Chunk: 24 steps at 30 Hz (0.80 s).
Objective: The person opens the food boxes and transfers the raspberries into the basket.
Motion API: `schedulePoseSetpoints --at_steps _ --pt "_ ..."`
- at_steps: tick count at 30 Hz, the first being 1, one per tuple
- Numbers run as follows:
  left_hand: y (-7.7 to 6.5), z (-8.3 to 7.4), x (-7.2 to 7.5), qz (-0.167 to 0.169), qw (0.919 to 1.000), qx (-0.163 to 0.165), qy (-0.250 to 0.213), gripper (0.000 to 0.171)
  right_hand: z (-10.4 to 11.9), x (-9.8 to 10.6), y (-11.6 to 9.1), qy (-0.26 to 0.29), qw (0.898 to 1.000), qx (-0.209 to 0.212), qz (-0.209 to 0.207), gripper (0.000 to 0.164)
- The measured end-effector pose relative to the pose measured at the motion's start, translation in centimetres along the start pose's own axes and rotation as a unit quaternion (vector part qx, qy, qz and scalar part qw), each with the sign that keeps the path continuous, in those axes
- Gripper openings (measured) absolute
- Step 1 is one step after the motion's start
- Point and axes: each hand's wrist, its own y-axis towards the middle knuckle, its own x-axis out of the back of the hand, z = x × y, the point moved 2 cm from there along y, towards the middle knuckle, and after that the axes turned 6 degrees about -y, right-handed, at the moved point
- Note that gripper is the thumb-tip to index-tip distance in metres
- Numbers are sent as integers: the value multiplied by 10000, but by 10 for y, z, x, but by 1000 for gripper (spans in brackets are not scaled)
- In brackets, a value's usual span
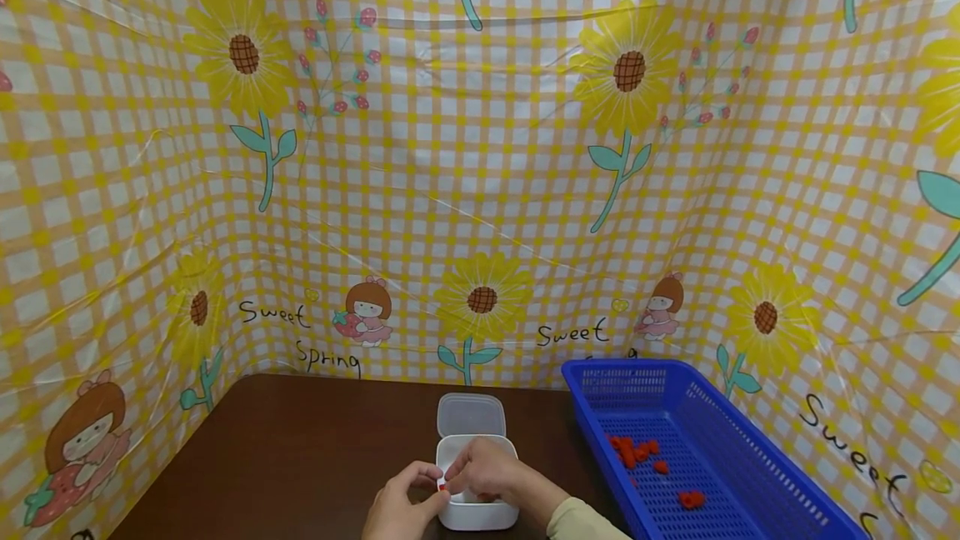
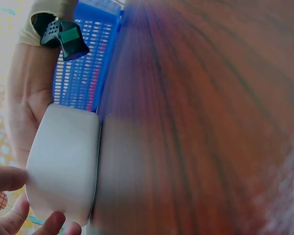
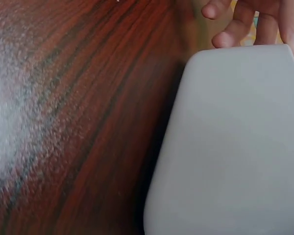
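In the head view a white box (image 1: 478, 517) stands at the front middle of the table. Its translucent lid (image 1: 471, 417) lies tilted back behind it. My left hand (image 1: 401, 507) is at the box's left side and pinches a small white-and-red piece (image 1: 442, 485) between thumb and forefinger. My right hand (image 1: 491, 469) reaches over the right rim with bent fingers inside the box, its fingertips right beside that piece; I cannot tell whether they grip it. Both wrist views show mostly the box's outer wall, with left fingers (image 2: 51, 224) along its end.
On the right, a blue perforated basket (image 1: 592, 432) holds several small red pieces (image 1: 692, 500). A brown wood-grain table (image 1: 300, 448) lies underneath. Checked, flower-printed cloth (image 1: 480, 148) hangs behind and along both sides.
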Motion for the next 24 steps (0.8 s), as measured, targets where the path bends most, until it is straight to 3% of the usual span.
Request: schedulePoseSetpoints --at_steps 17,24 --pt "1 1 1 49 9999 160 -36 27 2 -8 -2 -665 9970 377 -117 7" --pt "1 2 0 36 10000 84 1 28 1 -9 -2 -889 9948 433 -254 8"
